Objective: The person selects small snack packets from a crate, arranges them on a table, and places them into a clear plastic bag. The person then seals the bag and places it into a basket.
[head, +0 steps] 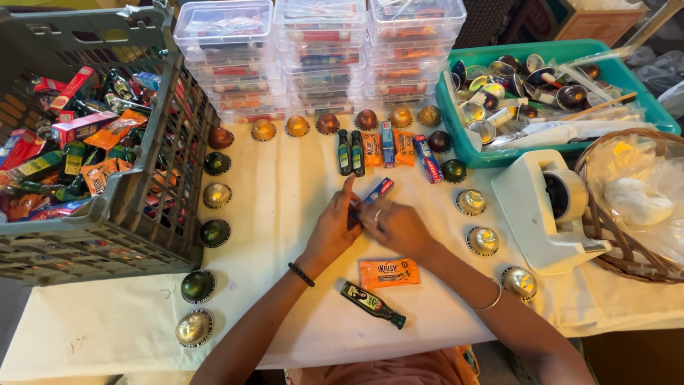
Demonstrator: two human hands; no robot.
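Note:
Both my hands meet at the middle of the white-covered table [285,185]. My left hand [335,227] and my right hand [396,227] together grip a small blue and red box [376,191], which sticks out up and to the right from between the fingers. Just below the hands lie an orange snack packet [389,273] and a small dark green bottle [372,304] on its side. Farther up the table sits a row of two small dark bottles [350,152], orange packets [370,150] and another blue box [387,143].
Domed foil capsules [216,194] ring the work area. A grey crate [153,185] full of packets and bottles stands at left. Stacked clear lidded boxes [320,53] line the back. A teal tray [627,78] of capsules, a white tape dispenser [545,210] and a wicker basket [613,228] sit at right.

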